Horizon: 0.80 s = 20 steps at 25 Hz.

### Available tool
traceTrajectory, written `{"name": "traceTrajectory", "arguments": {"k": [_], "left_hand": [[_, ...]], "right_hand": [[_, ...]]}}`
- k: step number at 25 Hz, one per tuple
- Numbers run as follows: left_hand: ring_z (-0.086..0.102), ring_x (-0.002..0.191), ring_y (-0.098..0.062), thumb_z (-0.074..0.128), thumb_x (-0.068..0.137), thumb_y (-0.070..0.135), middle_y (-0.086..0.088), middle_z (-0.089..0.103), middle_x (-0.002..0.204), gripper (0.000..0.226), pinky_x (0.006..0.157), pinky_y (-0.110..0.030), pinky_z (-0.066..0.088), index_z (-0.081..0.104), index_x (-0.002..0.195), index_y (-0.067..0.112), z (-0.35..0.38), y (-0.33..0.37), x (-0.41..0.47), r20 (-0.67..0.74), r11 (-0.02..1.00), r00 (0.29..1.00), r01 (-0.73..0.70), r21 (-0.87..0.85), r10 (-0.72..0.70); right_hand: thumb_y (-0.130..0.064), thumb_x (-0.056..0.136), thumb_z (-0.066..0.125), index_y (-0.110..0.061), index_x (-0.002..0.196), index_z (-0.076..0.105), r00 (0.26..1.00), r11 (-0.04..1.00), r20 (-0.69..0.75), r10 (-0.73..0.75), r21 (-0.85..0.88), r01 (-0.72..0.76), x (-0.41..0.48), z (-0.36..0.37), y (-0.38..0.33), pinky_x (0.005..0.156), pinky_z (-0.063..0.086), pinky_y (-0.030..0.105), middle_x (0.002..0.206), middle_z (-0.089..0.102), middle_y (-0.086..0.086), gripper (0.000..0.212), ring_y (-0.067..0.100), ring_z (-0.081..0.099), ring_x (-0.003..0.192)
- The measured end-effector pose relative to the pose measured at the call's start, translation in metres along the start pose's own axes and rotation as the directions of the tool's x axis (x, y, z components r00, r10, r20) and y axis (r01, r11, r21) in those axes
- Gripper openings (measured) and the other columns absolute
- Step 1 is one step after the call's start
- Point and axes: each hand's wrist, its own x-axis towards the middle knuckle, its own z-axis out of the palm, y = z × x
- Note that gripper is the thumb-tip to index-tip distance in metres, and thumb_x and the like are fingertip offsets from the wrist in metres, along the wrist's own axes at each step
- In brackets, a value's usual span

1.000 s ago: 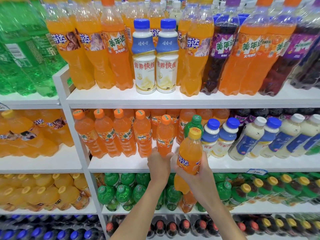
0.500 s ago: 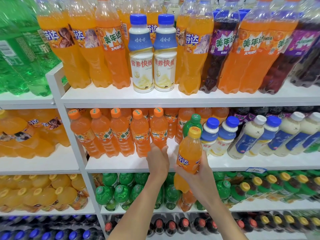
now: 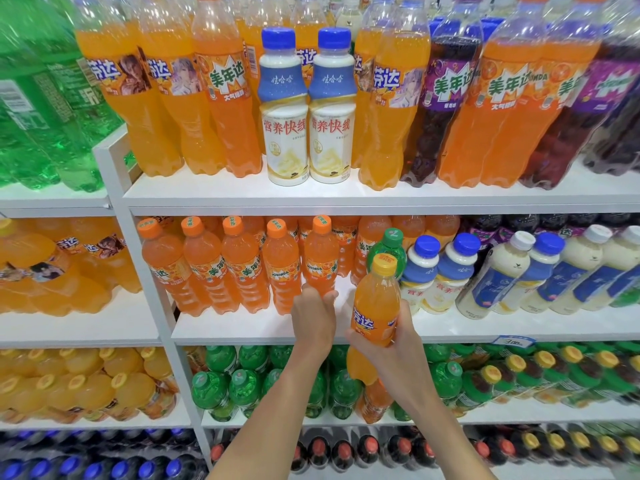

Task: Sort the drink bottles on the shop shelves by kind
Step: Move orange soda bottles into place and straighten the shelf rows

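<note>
Shelf's front edge (image 3: 242,336) beneath, left hand (image 3: 313,318) grips Mirinda (image 3: 320,258); right hand (image 3: 398,351), Fanta (image 3: 375,303).

— How is the scene lit?
— Bright, even light is cast from above; the shelf boards (image 3: 346,199) are washed out, and soft shadows are seen beneath them.
— Any glare?
— Highlights are caught on the clear necks of the large orange bottles (image 3: 221,133).
— And sharpness?
— The centre is rendered crisply; the green bottles (image 3: 52,133) at the left edge and the blue-capped bottles (image 3: 71,467) low down are smeared, and shelf lines are bowed by the wide lens.
</note>
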Motion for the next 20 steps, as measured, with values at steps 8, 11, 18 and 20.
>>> {"name": "traceTrajectory", "arguments": {"k": [8,11,18,20], "left_hand": [[0.051,0.075,-0.024,0.073,0.095,0.037,-0.002,0.06,0.081,0.04,0.069,-0.025,0.034,0.061,0.096,-0.002,-0.014,0.002,-0.002,-0.04,0.999,0.999,-0.022,0.046,0.024],[0.063,0.083,-0.031,0.074,0.092,0.042,-0.006,0.069,0.081,0.041,0.084,-0.042,0.051,0.066,0.099,0.002,-0.019,-0.001,0.001,-0.013,1.0,0.999,-0.029,0.007,0.029],[0.066,0.106,-0.032,0.058,0.097,0.056,-0.008,0.074,0.104,0.061,0.082,-0.041,0.053,0.058,0.14,0.012,-0.038,0.004,-0.01,0.015,0.984,0.999,-0.034,0.174,0.032],[0.069,0.102,-0.029,0.054,0.098,0.055,-0.004,0.074,0.104,0.058,0.08,-0.041,0.056,0.058,0.14,0.015,-0.047,0.006,-0.014,0.034,0.978,0.999,-0.043,0.202,0.037]], "right_hand": [[-0.033,0.081,0.085,-0.05,0.104,0.054,1.0,0.999,0.0,-0.022,0.045,0.022,0.004,0.005,-0.003,0.081,0.06,0.05,0.094,0.071,-0.007,0.042,0.018,0.069,0.087],[-0.03,0.083,0.085,-0.051,0.103,0.055,1.0,0.997,0.001,-0.026,0.067,0.026,0.003,0.005,-0.006,0.081,0.06,0.048,0.094,0.072,-0.007,0.042,0.018,0.07,0.087],[-0.029,0.082,0.086,-0.049,0.104,0.055,1.0,0.995,0.019,-0.016,0.1,0.014,0.001,0.014,-0.011,0.077,0.058,0.061,0.091,0.072,0.001,0.043,0.033,0.069,0.086],[-0.03,0.081,0.086,-0.053,0.102,0.055,1.0,0.995,0.018,-0.012,0.101,0.01,-0.001,0.017,-0.012,0.079,0.06,0.058,0.091,0.072,-0.005,0.045,0.024,0.071,0.085]]}}
